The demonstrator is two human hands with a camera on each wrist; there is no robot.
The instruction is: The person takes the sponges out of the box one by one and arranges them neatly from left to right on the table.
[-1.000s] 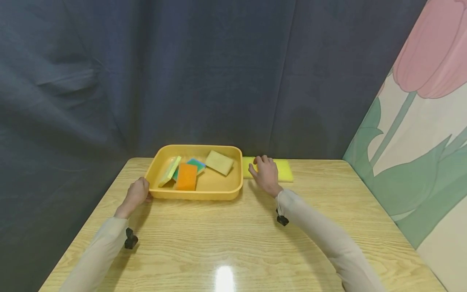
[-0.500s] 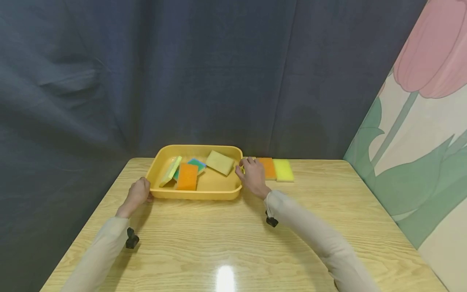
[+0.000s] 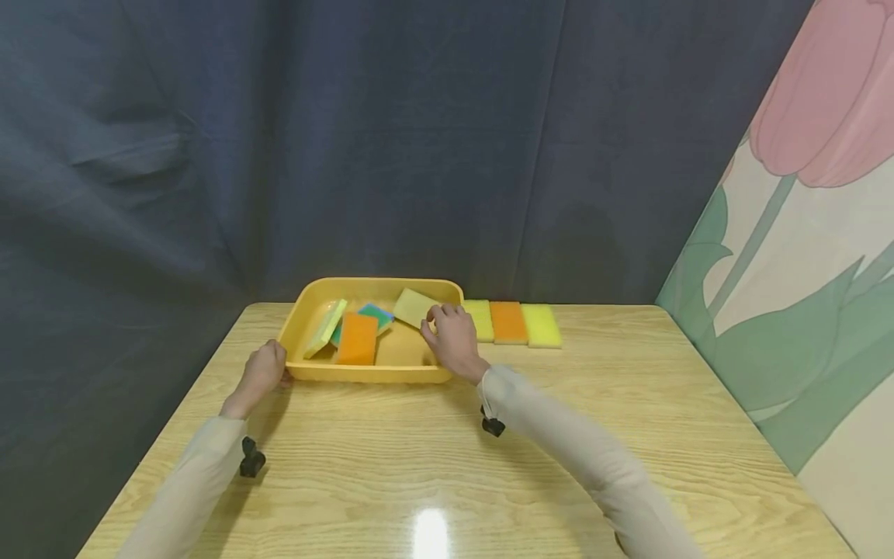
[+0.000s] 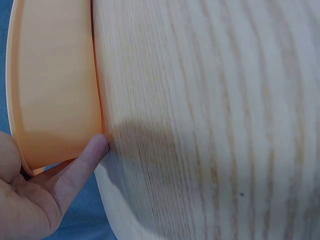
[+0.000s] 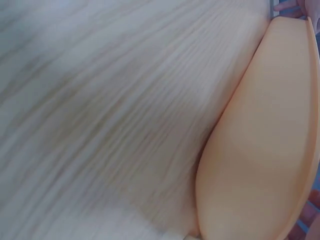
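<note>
A yellow plastic tray (image 3: 370,375) sits at the back of the table. My left hand (image 3: 261,373) grips its left front corner; the left wrist view shows a finger (image 4: 87,157) along the tray's wall (image 4: 57,85). Over the tray's right side hovers my right hand (image 3: 454,340), its fingers bent and apart beside a pale yellow sponge (image 3: 414,307), which it partly covers. In the right wrist view only some of its fingers (image 5: 308,215) show past the tray rim. Also inside lie an orange sponge (image 3: 357,339), a leaning yellow sponge (image 3: 326,329) and a green-blue sponge (image 3: 378,316).
Right of the tray, a yellow sponge (image 3: 479,320), an orange sponge (image 3: 509,323) and another yellow sponge (image 3: 544,325) lie in a row on the wooden table (image 3: 391,450). A dark curtain (image 3: 419,155) hangs behind; a flower-painted wall (image 3: 782,310) is at right.
My right hand has moved left from above the row of sponges, across the tray's right rim, to over the tray. The sponges in the row are uncovered now. My left hand stays put.
</note>
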